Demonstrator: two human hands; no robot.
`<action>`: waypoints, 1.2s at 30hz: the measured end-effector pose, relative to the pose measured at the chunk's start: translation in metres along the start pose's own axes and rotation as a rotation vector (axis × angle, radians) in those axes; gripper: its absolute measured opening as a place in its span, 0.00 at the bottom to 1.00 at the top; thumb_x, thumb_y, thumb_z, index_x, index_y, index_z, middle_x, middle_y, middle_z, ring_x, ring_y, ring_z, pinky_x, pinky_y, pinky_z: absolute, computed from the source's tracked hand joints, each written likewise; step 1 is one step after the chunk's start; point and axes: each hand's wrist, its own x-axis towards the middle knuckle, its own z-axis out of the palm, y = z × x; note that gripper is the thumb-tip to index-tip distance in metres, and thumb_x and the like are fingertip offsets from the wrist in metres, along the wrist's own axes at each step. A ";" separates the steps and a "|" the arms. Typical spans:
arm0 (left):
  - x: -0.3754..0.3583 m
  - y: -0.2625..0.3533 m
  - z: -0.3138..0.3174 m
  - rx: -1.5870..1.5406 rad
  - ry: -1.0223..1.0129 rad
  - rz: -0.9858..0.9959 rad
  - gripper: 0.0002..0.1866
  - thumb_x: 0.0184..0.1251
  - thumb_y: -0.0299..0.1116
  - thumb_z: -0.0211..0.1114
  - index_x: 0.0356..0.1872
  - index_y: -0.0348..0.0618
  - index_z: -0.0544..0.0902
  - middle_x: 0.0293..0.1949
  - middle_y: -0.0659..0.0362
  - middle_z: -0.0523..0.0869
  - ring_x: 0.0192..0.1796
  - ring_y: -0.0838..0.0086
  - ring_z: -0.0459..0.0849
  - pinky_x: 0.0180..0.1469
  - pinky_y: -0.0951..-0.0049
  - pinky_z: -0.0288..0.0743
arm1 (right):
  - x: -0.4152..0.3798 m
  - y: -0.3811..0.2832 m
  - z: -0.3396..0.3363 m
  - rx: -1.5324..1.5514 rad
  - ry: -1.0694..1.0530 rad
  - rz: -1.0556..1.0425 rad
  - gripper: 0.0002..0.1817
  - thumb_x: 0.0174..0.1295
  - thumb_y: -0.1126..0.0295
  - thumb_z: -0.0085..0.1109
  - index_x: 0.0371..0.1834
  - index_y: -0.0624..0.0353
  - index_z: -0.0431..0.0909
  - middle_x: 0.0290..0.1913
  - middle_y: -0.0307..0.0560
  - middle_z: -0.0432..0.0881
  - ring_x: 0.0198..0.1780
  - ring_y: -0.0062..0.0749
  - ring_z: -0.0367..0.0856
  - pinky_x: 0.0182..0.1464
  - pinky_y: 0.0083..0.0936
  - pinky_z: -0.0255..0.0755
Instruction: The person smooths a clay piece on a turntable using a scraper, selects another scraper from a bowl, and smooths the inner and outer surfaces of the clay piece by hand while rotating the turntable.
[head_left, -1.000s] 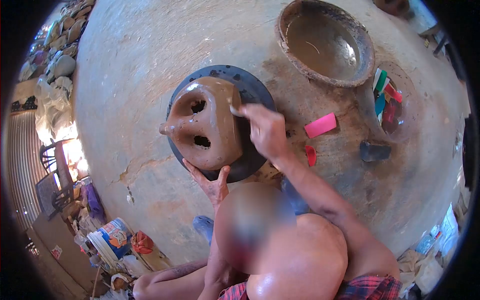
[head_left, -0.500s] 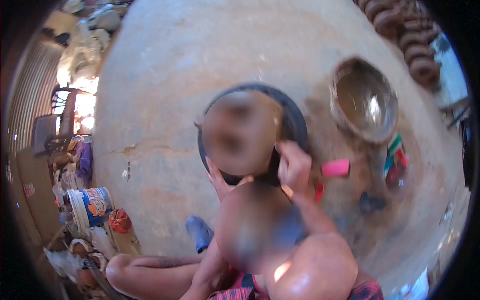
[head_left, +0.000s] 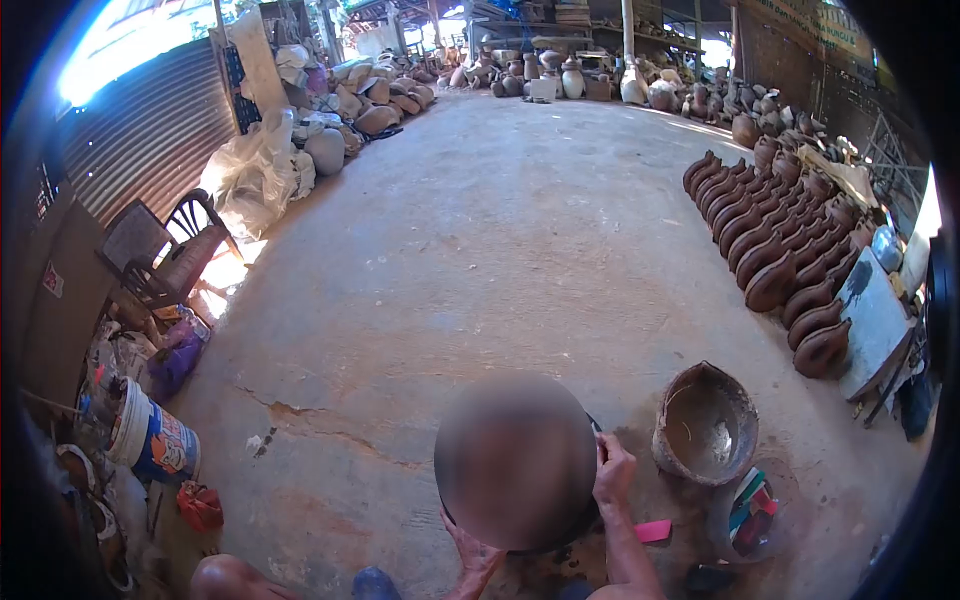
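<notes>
A round dark-edged base [head_left: 586, 522] stands on the floor in front of me, mostly hidden by a blurred patch. Whatever lies on top of it cannot be made out, apart from a brownish tone. My left hand [head_left: 474, 550] is at its lower left edge, thumb and fingers spread against the side. On the right side my right hand [head_left: 614, 472] has its fingers curled in at the edge; what they pinch is hidden. A pink block [head_left: 653, 531] lies on the floor close to my right forearm.
Right of my hands stand a rough bowl of water [head_left: 705, 425] and a container with coloured pieces [head_left: 752, 515]. Rows of brown clay vessels [head_left: 770, 240] line the right. A white-blue bucket [head_left: 155, 430], a red bag [head_left: 200, 507] and a chair [head_left: 180, 255] are at left.
The view has tilted up, showing more floor and the far pottery. My hands and the round base now appear lower in the picture. Both hands stay at its sides.
</notes>
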 end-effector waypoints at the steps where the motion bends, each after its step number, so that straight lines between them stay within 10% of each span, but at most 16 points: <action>1: -0.002 0.001 0.001 0.003 0.004 0.009 0.83 0.45 0.75 0.85 0.91 0.39 0.43 0.91 0.39 0.44 0.92 0.41 0.37 0.90 0.34 0.29 | -0.005 -0.001 0.001 -0.017 -0.077 0.050 0.09 0.71 0.79 0.63 0.50 0.63 0.89 0.44 0.63 0.91 0.45 0.61 0.92 0.47 0.47 0.85; 17: -0.033 0.041 0.024 -0.080 0.083 -0.208 0.83 0.45 0.74 0.86 0.92 0.45 0.41 0.91 0.37 0.43 0.92 0.40 0.40 0.88 0.27 0.27 | -0.080 -0.029 -0.045 0.052 -0.056 0.066 0.09 0.67 0.81 0.67 0.48 0.63 0.91 0.44 0.59 0.93 0.45 0.54 0.94 0.48 0.41 0.87; 19: -0.038 0.052 0.020 0.008 0.184 -0.146 0.71 0.52 0.66 0.87 0.89 0.40 0.54 0.84 0.36 0.61 0.86 0.39 0.58 0.87 0.34 0.48 | -0.063 -0.017 -0.027 0.076 -0.059 -0.021 0.10 0.69 0.81 0.65 0.50 0.64 0.91 0.44 0.59 0.93 0.45 0.55 0.94 0.47 0.41 0.86; 24: -0.058 0.076 0.001 -0.144 0.096 -0.269 0.70 0.58 0.63 0.84 0.91 0.39 0.48 0.87 0.35 0.54 0.88 0.34 0.51 0.88 0.36 0.44 | -0.082 -0.018 -0.041 0.120 -0.133 0.040 0.10 0.68 0.81 0.64 0.49 0.64 0.91 0.42 0.59 0.93 0.43 0.52 0.94 0.46 0.40 0.85; 29: -0.078 0.078 0.004 -0.386 0.129 -0.385 0.44 0.67 0.50 0.83 0.73 0.37 0.69 0.69 0.42 0.70 0.72 0.45 0.71 0.76 0.47 0.66 | -0.082 0.005 -0.053 0.077 -0.078 0.195 0.10 0.69 0.77 0.67 0.50 0.64 0.90 0.37 0.57 0.92 0.39 0.43 0.93 0.46 0.36 0.84; 31: -0.091 0.046 0.014 -0.414 -0.059 -0.381 0.52 0.62 0.56 0.85 0.76 0.35 0.67 0.73 0.42 0.71 0.75 0.50 0.72 0.79 0.48 0.66 | -0.081 0.017 -0.044 0.139 0.012 0.208 0.13 0.72 0.75 0.66 0.57 0.65 0.87 0.43 0.55 0.92 0.44 0.42 0.93 0.50 0.37 0.84; 32: -0.095 0.045 0.019 -0.345 -0.001 -0.200 0.35 0.69 0.48 0.82 0.63 0.36 0.73 0.56 0.49 0.77 0.60 0.60 0.79 0.65 0.59 0.77 | -0.080 0.023 -0.041 0.175 0.007 0.231 0.15 0.74 0.75 0.65 0.62 0.65 0.84 0.49 0.54 0.91 0.50 0.40 0.92 0.53 0.37 0.84; 36: -0.105 0.025 0.024 -0.516 -0.149 -0.042 0.17 0.74 0.34 0.77 0.50 0.35 0.80 0.42 0.54 0.83 0.48 0.67 0.84 0.54 0.66 0.80 | -0.067 0.017 -0.029 0.145 0.034 0.334 0.13 0.75 0.75 0.65 0.61 0.60 0.86 0.47 0.54 0.95 0.47 0.38 0.96 0.51 0.35 0.86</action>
